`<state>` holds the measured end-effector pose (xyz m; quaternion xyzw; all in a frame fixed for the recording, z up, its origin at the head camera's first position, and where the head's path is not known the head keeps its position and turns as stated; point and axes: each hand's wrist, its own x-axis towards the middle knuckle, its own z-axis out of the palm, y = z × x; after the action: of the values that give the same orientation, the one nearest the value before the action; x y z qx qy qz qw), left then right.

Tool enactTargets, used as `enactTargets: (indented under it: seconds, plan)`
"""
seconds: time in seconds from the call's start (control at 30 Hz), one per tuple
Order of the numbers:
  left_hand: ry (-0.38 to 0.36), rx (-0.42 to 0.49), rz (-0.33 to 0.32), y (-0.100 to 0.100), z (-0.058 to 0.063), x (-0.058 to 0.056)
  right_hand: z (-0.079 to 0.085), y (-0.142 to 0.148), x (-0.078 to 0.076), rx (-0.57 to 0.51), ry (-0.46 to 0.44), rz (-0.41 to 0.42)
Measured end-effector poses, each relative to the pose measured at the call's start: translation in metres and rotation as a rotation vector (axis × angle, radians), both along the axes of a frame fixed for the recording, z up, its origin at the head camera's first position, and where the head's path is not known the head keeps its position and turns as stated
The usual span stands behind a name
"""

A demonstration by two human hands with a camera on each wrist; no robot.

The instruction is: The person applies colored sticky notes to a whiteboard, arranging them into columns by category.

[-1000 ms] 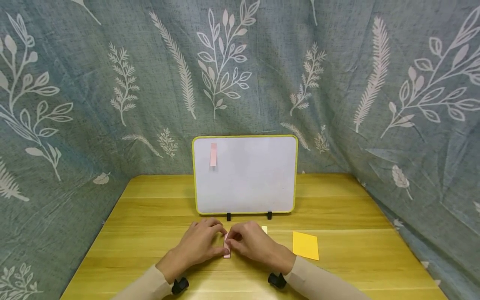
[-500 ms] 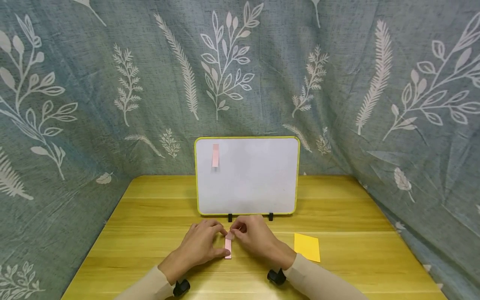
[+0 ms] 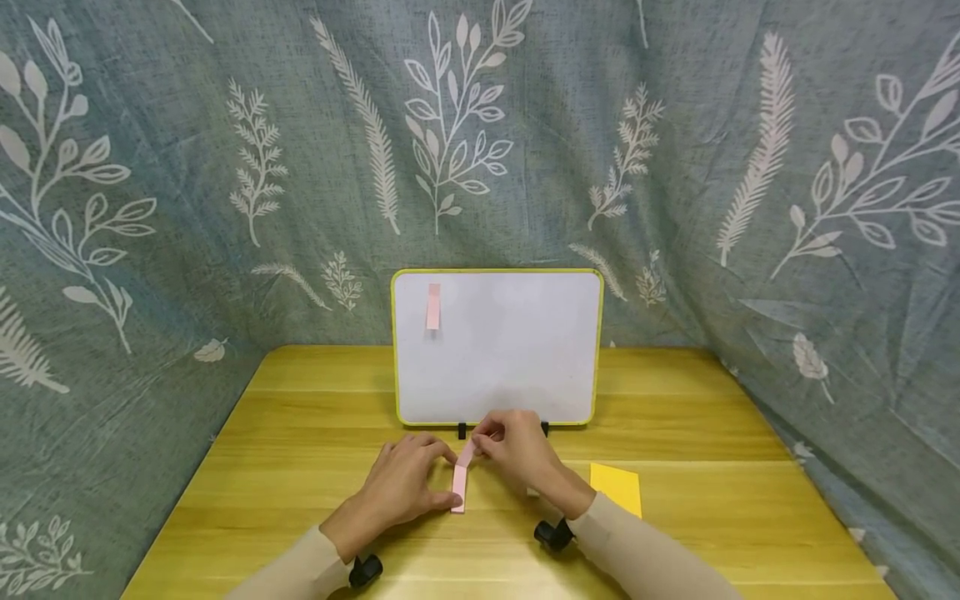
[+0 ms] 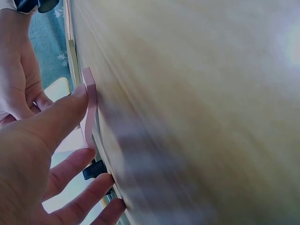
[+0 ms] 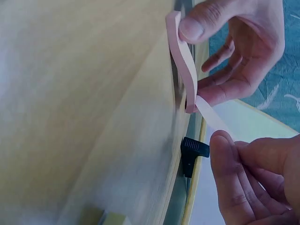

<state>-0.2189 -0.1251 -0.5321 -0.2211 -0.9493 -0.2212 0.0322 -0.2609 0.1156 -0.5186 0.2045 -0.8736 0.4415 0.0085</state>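
Observation:
A narrow pad of pink sticky notes lies on the wooden table, in front of the whiteboard. My left hand holds it by its two ends, thumb at the near end and index finger at the far end. Between thumb and fingertips my right hand pinches the free end of the top pink sticky note. That note is lifted at an angle, its other end still meeting the pad's far end. The right wrist view shows the pad bowed slightly between the left thumb and index finger.
Behind the hands a yellow-framed whiteboard stands on black feet, with one pink strip stuck at its upper left. A yellow square pad lies right, partly behind the right forearm. A pale pad is mostly hidden by the right wrist.
My right hand has moved away from the pad, up and to the right, peeling the top pink note back with it. The left hand keeps its hold on the pad.

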Motion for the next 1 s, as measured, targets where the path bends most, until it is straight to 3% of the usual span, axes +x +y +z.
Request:
enactTargets:
  seconds: [0.27, 0.43, 0.8, 1.0]
  plan:
    - [0.007, -0.01, -0.008, 0.001, 0.001, 0.0, 0.003, 0.005, -0.008, -0.061, -0.037, -0.07]
    - [0.012, -0.013, -0.016, 0.001, 0.0, 0.0, 0.011, 0.012, -0.012, -0.153, -0.056, -0.105]
    - [-0.015, -0.007, -0.047, 0.001, 0.005, 0.0, 0.034, 0.022, -0.007, -0.34, -0.148, -0.049]
    - [-0.028, -0.009, -0.051, 0.003, 0.009, 0.002, 0.04, 0.018, -0.005, -0.446, -0.136, -0.011]
